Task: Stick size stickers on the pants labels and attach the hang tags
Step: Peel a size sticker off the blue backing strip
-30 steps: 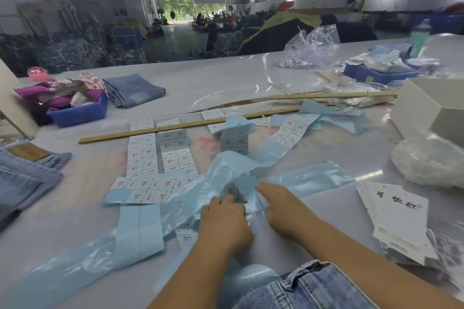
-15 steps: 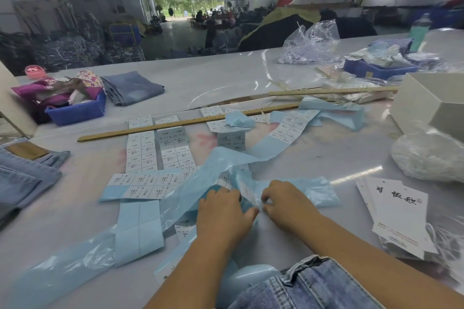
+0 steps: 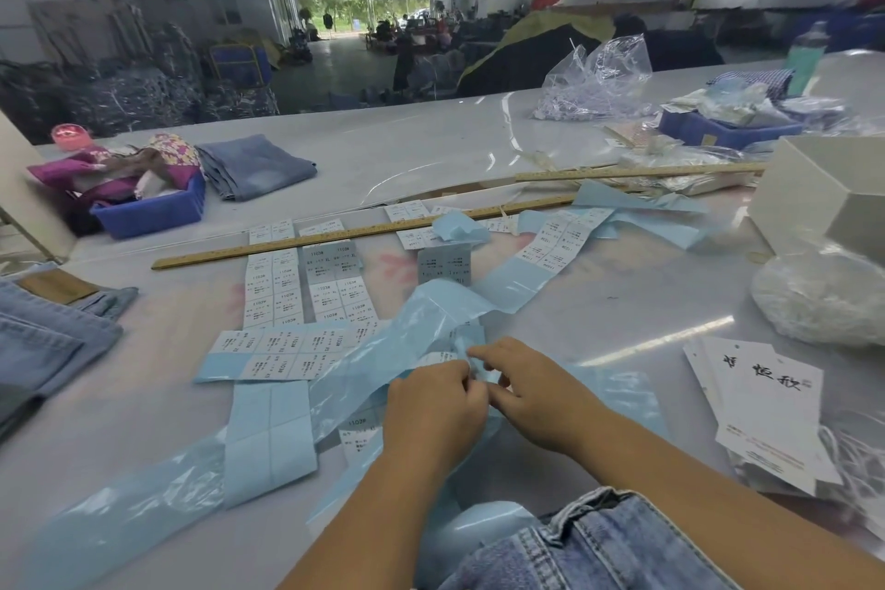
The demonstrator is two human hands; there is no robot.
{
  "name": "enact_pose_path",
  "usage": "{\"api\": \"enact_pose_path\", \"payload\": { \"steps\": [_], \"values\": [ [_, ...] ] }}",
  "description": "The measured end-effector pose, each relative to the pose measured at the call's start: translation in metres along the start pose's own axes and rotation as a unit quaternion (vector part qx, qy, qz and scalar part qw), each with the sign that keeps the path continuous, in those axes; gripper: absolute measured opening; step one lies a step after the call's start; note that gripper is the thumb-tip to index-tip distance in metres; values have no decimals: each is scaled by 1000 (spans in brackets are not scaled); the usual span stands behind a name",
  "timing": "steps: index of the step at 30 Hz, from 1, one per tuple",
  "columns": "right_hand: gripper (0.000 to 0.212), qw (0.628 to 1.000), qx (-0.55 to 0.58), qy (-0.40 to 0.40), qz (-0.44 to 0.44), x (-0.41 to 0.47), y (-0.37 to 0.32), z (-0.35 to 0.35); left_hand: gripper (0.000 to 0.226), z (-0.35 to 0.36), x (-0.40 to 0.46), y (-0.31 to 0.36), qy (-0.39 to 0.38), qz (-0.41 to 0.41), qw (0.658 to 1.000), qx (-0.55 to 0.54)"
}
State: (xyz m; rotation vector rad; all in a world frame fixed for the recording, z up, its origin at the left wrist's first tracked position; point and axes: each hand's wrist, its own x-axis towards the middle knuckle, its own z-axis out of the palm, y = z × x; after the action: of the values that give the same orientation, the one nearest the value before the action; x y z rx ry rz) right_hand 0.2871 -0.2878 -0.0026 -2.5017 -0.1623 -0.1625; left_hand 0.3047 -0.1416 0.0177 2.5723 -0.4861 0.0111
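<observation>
both hands meet over the near middle of the tabletop (image 3: 143,417). the left hand (image 3: 431,407) has its grip curled narrow, pinching a crumpled bit of the blue sticker backing strip (image 3: 364,364); the right hand (image 3: 531,393) pinches the same bit from the other side, fingertips nearly touching the left's. whether a sticker is between them i cannot tell. sheets of size stickers (image 3: 273,287) lie just beyond, under a wooden ruler (image 3: 345,235). hang tags (image 3: 766,402) are stacked to the right. the pants (image 3: 589,546) lie at the near edge, beneath the forearms.
</observation>
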Motion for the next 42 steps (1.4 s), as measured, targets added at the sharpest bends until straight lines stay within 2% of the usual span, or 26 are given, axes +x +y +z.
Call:
{"api": "enact_pose_path", "payload": {
  "steps": [4,7,15,22,27,31,33,42],
  "values": [
    [24,1000,6,14,-27,-1,-6,-2,36,1,1,-3,-13,-38,994,-98],
    [23,999,17,30,-37,-3,-9,-3,42,1,2,-4,-20,-42,991,-125],
    [16,997,26,52,-45,-2,-9,-5,36,3,4,-8,-28,-53,981,-185],
    [45,999,19,23,-31,0,-8,0,46,6,4,-8,-44,-25,974,-220],
    [46,999,4,34,-23,-1,-6,-1,39,6,4,-8,-50,-33,969,-240],
    [46,998,20,63,-18,-1,-8,-2,35,4,5,-10,16,-65,959,-276],
    [45,998,16,58,-20,-2,-9,-2,24,6,7,-14,34,-81,951,-298],
    [34,998,36,43,-11,-3,-11,-4,21,12,8,-17,-7,-70,929,-363]
  ]
}}
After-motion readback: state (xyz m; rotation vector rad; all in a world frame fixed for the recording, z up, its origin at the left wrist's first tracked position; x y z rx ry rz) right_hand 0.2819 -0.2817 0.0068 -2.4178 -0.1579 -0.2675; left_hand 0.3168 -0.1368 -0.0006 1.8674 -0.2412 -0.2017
